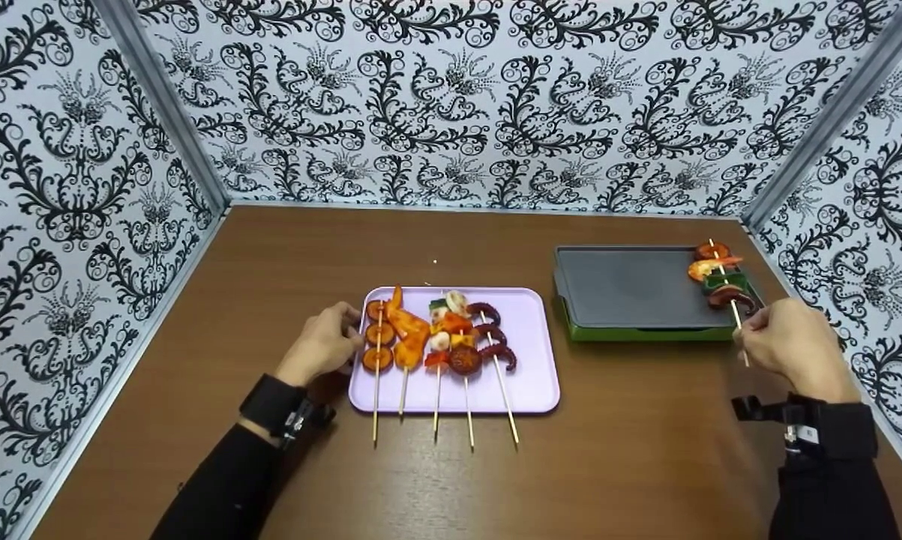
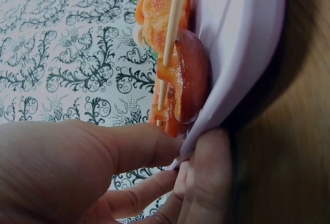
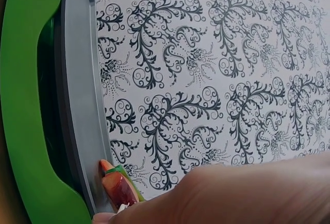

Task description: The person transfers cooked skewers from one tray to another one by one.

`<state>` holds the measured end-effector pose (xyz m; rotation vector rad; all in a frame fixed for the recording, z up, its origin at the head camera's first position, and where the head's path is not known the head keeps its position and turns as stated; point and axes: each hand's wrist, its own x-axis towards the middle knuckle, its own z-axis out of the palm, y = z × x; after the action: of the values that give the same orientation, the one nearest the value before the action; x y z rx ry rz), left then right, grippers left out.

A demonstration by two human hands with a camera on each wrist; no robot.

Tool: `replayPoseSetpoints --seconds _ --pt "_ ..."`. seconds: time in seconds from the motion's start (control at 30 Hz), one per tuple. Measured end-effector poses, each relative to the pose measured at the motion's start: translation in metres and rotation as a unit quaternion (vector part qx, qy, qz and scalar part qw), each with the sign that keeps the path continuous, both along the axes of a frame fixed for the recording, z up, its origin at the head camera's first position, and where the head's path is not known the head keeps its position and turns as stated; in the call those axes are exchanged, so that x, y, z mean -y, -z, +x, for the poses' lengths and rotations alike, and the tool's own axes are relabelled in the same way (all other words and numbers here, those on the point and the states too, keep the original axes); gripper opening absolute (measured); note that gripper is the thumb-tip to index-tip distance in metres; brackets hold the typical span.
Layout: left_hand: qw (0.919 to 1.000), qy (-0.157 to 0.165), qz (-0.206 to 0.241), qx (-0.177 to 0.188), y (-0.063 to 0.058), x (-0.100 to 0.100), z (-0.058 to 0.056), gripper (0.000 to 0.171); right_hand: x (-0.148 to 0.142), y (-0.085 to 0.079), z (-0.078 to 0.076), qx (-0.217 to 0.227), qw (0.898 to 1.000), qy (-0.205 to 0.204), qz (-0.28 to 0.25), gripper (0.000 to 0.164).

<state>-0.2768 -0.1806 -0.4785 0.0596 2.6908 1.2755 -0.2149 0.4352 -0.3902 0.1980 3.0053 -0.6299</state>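
Note:
My left hand (image 1: 323, 341) pinches the left rim of a lilac tray (image 1: 533, 375); in the left wrist view thumb and fingers clasp that rim. Several food skewers lie side by side on the tray, among them one of round brown slices (image 1: 378, 358), an orange meat skewer (image 1: 409, 334), and an octopus tentacle skewer (image 1: 499, 352). Off to the right, my right hand (image 1: 788, 341) pinches the stick end of a mixed skewer (image 1: 724, 281) with a shrimp, a green piece and a tentacle. That skewer lies over the right end of a grey-topped green grill (image 1: 630, 289).
Everything stands on a brown wooden table (image 1: 451, 480). Patterned black-and-white walls (image 1: 451, 112) enclose it at the back and both sides, with grey metal strips at the corners. The skewer sticks overhang the tray's front rim.

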Motion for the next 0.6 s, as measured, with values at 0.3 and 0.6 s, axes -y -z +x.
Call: replayPoseSetpoints --seconds 0.3,0.6 --pt "1.0 -0.004 0.0 0.007 0.001 0.001 0.001 0.036 0.007 0.002 -0.001 -0.005 1.0 0.003 -0.018 0.026" --pt "1.0 0.0 -0.004 0.006 -0.001 -0.001 0.0 0.035 0.012 0.003 0.0 -0.033 0.999 0.004 -0.024 0.026"
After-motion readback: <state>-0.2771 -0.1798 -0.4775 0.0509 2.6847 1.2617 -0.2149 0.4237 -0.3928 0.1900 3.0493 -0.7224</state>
